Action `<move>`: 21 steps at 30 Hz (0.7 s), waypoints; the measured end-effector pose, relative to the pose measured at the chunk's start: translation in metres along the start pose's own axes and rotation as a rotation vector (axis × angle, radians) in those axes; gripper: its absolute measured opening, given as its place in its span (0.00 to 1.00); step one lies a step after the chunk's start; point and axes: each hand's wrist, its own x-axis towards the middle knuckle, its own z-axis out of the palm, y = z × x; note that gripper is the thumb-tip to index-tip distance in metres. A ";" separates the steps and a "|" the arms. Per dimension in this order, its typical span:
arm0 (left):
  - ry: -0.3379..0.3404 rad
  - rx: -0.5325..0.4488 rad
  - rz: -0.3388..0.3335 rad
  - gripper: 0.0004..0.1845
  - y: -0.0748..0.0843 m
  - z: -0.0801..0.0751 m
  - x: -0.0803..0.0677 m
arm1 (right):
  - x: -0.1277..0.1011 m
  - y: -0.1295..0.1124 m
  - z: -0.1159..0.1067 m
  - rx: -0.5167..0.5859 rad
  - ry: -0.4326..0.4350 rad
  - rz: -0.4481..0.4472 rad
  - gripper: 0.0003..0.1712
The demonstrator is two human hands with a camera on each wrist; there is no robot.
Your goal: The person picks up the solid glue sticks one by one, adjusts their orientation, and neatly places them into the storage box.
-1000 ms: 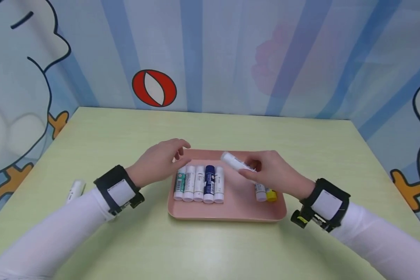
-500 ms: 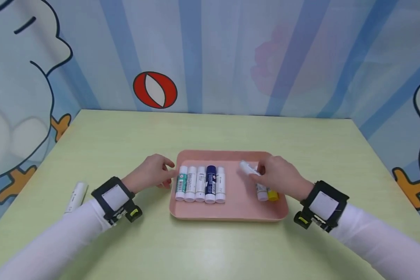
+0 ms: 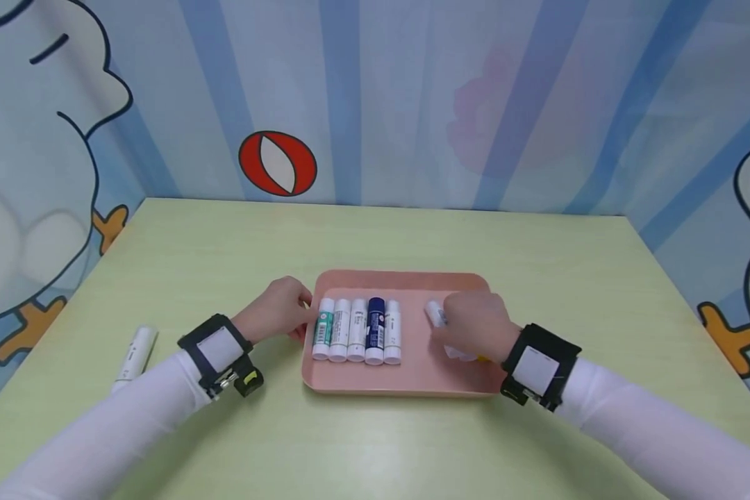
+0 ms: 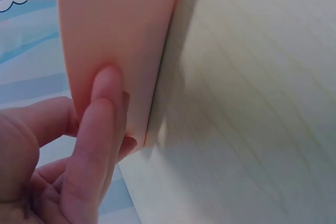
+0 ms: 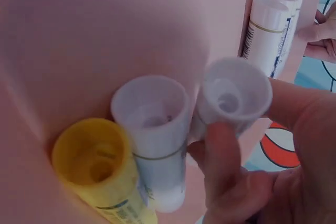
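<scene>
At frame centre-right, our right hand (image 3: 475, 326) pinches a white lip-balm tube (image 5: 231, 95) low over the pink tray (image 3: 406, 378); our left hand (image 3: 281, 316) grips its rim. A careless release could knock the yellow tube (image 5: 94, 166).

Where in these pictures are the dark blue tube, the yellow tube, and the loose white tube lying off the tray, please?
dark blue tube (image 3: 375, 330): head view, middle of its body.
yellow tube (image 5: 94, 163): right wrist view, its round end.
loose white tube (image 3: 135, 353): head view, middle of its body.

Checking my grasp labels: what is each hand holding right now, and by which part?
Right hand pinches a white tube near its capped end, beside two others. Left hand grips the pink tray at its corner edge.
</scene>
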 end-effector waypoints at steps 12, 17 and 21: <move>0.004 0.031 0.010 0.12 0.003 -0.001 0.002 | 0.002 0.002 0.002 -0.065 -0.024 -0.027 0.19; 0.001 0.034 0.004 0.12 0.002 0.000 0.001 | 0.001 0.001 0.003 -0.075 -0.001 -0.040 0.18; 0.000 0.032 -0.005 0.13 0.001 0.001 0.000 | -0.003 0.002 0.001 -0.052 -0.007 -0.015 0.21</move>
